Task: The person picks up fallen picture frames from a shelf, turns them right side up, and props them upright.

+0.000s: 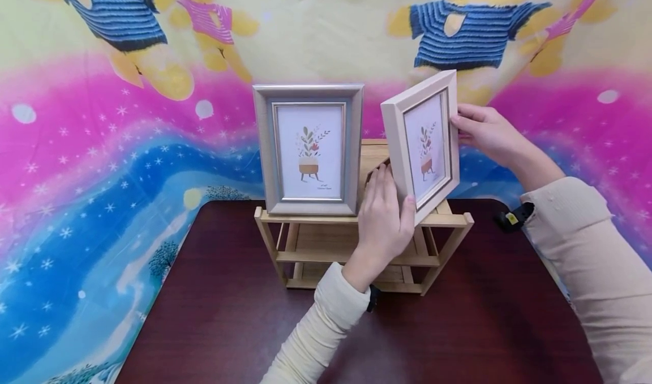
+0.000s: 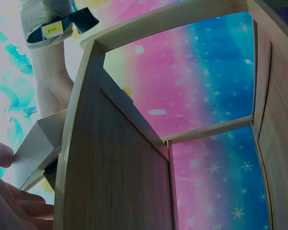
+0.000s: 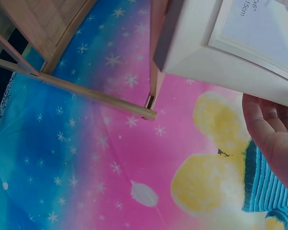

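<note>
In the head view a cream picture frame (image 1: 393, 124) with a plant print is turned at an angle over the right end of a wooden rack (image 1: 356, 256). My right hand (image 1: 491, 132) grips its right edge, thumb in front and fingers behind. The left hand (image 1: 384, 217) holds its lower left corner, with the thumb at the bottom edge. A grey-beige picture frame (image 1: 309, 205) with a similar print stands upright on the rack's left side. The left wrist view shows the tilted frame's corner (image 2: 36, 146) between thumb and fingers, beside the rack's top board (image 2: 117, 167).
Beneath the rack lies a dark red-brown table (image 1: 214, 316). Lower shelves (image 1: 326, 239) show under its top. A patterned cloth (image 1: 305, 38) with bears and snowflakes hangs behind and around the table.
</note>
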Demonstrator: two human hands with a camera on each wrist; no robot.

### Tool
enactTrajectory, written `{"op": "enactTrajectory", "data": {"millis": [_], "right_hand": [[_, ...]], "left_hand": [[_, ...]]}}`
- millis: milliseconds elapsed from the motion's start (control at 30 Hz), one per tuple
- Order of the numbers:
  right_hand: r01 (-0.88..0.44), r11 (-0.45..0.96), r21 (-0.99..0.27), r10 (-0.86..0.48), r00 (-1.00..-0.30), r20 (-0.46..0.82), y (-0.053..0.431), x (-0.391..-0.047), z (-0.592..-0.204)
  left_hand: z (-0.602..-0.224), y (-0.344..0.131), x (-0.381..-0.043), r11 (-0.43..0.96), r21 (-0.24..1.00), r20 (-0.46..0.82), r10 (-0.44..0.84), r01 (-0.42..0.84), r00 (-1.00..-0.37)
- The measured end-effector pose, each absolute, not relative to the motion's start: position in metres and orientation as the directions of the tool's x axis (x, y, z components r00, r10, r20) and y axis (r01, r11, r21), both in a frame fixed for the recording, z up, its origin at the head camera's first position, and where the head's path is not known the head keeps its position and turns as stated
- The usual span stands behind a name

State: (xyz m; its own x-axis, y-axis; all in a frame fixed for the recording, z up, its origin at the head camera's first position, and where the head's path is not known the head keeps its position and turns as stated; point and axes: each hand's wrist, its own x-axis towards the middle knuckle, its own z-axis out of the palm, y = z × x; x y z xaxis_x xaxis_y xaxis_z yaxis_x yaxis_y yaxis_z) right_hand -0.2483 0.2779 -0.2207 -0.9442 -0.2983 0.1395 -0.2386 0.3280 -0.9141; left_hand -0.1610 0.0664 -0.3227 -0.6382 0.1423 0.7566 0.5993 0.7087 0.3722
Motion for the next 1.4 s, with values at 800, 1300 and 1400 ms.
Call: {"op": "enactTrajectory", "data": {"millis": [800, 1300, 1400], "right_hand": [[-0.343, 0.198, -0.918, -0.136, -0.938, 0.320, 0.291, -0.207, -0.239], [-0.348, 0.256, -0.902, -0.015, -0.934, 0.356, 0.282, -0.195, -0.244], [-0.341, 0.315, -0.886, -0.029, -0.936, 0.350, 0.286, -0.191, -0.247]], "left_hand": [[-0.310, 0.046, -0.165, 0.759, 0.244, 0.878, 0.092, 0.603, -0.470], [-0.312, 0.034, -0.164, 0.717, 0.212, 0.905, 0.113, 0.664, -0.411], [-0.315, 0.022, -0.159, 0.599, 0.230, 0.921, 0.122, 0.767, -0.371]]}}
